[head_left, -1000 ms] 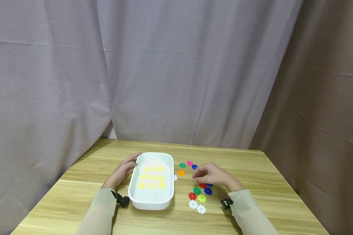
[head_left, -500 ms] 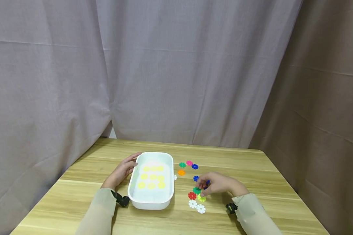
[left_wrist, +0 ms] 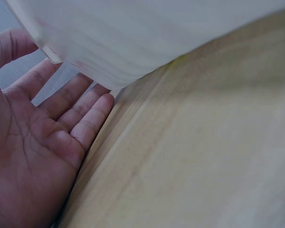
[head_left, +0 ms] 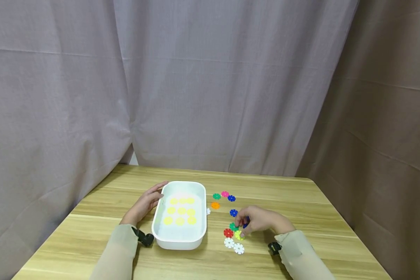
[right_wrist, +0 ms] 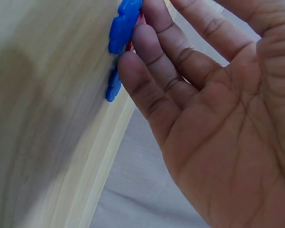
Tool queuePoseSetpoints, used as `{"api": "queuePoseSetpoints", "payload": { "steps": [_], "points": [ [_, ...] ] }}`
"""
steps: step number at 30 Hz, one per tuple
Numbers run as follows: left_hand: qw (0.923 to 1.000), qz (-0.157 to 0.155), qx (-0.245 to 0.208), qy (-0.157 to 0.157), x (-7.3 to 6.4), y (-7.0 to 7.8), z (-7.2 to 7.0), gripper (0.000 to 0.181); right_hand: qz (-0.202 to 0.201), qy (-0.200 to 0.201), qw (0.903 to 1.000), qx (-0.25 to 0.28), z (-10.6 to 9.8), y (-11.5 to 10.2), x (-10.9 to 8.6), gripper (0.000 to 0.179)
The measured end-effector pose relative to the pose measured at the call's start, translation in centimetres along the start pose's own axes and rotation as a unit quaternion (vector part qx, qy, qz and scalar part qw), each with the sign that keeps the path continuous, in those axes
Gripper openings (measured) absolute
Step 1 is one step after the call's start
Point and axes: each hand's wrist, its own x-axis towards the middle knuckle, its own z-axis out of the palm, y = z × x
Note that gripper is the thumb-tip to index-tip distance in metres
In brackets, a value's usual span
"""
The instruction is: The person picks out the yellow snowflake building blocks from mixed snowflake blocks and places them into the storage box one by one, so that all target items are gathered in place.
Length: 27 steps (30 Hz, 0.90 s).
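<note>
My left hand (head_left: 146, 205) rests along the left side of a white plastic tray (head_left: 180, 245). In the left wrist view its fingers (left_wrist: 88, 118) lie relaxed against the outer wall, the thumb at the rim. My right hand (head_left: 260, 219) is low over the group of snowflake discs on the right. Its thumb overlaps a yellow snowflake disc (head_left: 237, 235), and the index fingertip is apart from it, near a green snowflake disc (head_left: 233, 226). In the right wrist view blue snowflake discs (right_wrist: 125, 26) lie beside the fingertips, with a bit of red behind.
Several yellow circles (head_left: 180, 221) show in rows on the tray floor. A red disc (head_left: 228, 233) and two white discs (head_left: 238, 249) lie nearer me. Farther back are orange (head_left: 215, 205), green, pink (head_left: 225, 193) and blue discs. A curtain (head_left: 210, 97) hangs behind the table.
My right hand has moved toward me and slightly right, from above the middle of the discs to the yellow one, then stayed nearly still. The left hand and tray have not moved.
</note>
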Motion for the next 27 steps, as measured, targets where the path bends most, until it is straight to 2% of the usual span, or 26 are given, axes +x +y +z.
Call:
{"api": "queuePoseSetpoints", "payload": {
  "steps": [11,20,27],
  "points": [
    [1.0,-0.002,0.002,0.001,-0.07,0.11,0.08,0.057,0.001,-0.004,0.9999,-0.013,0.12,-0.28,0.03,0.021],
    [1.0,0.003,0.0,-0.001,-0.18,0.19,0.12,0.057,0.008,0.005,1.0,0.003,-0.29,0.15,-0.11,0.022],
    [0.9998,0.011,-0.009,-0.016,-0.02,-0.06,0.04,0.058,0.019,-0.002,0.9998,-0.004,0.02,0.37,-0.04,0.021]
  ]
}}
